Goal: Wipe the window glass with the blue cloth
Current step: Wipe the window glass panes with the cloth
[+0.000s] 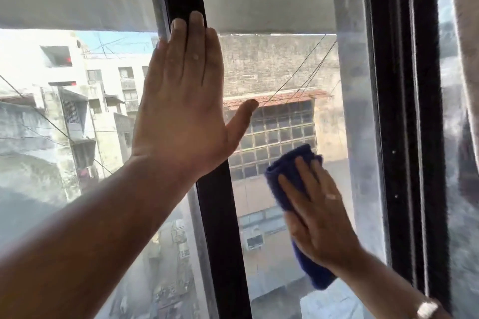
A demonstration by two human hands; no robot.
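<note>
Window glass wiped with a blue cloth while the sash is braced.

The window glass [280, 124] could be left streaked, since hazy film is seen at its right edge and only a small patch is covered. The black frame bar [220, 215] is pressed by the left hand [181, 111], spread flat and holding nothing; a slip there could cost the brace. The blue cloth [293, 179], low on the pane, is pinned flat under the right hand [318, 217], not gripped, so it could slide free.
</note>
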